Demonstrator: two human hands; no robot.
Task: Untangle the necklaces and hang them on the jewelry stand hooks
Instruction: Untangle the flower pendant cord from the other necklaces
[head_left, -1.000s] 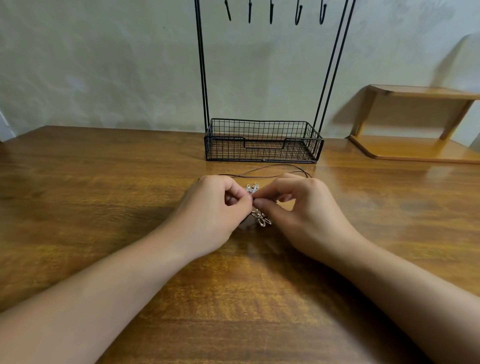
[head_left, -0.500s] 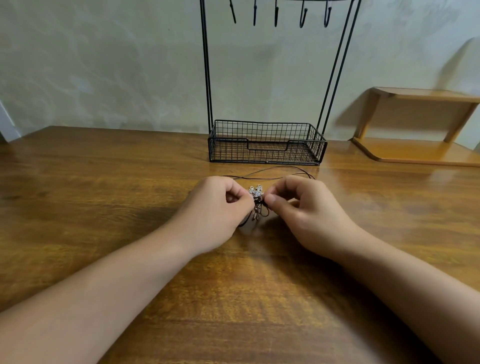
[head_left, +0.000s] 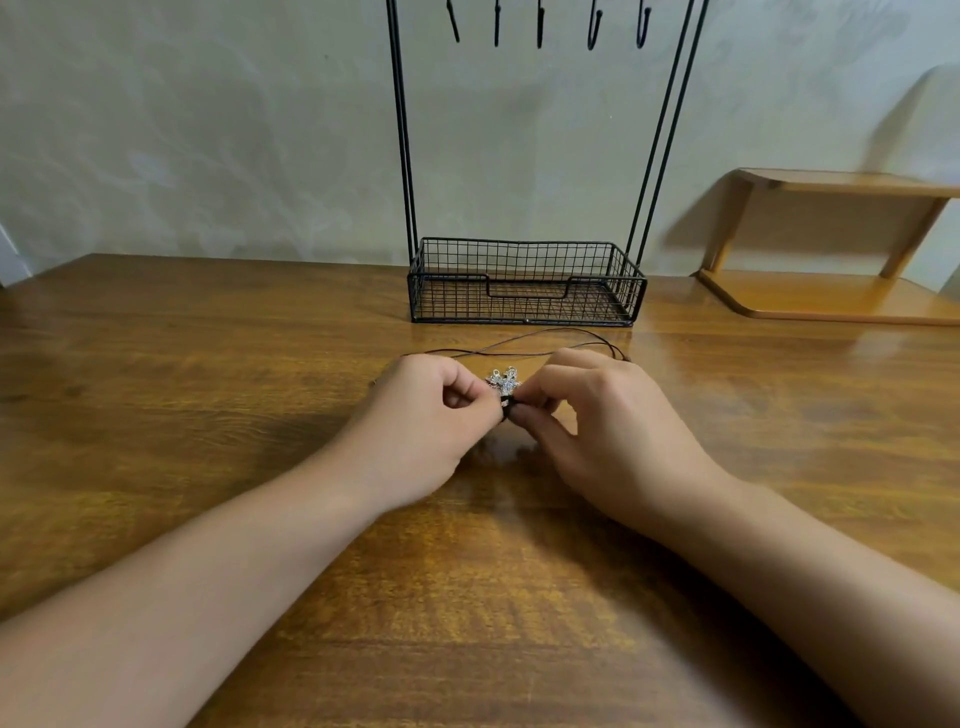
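Observation:
Tangled necklaces lie on the wooden table: thin dark cords loop out behind my hands, and silver sparkling pendants sit bunched between my fingertips. My left hand pinches the knot of cords just below the pendants from the left. From the right, my right hand pinches the same knot. The black jewelry stand rises behind, with a wire-mesh basket base and thin upright rods. Several bare black hooks hang at the top edge of the view.
A light wooden shelf unit stands at the back right against the pale wall. The stand's basket holds nothing that I can see. Bare table surface stretches to the left and toward me.
The silver chain piece that hung below my fingers earlier is now gathered up between them. Both hands stay close together on the knot, and the view has shifted slightly.

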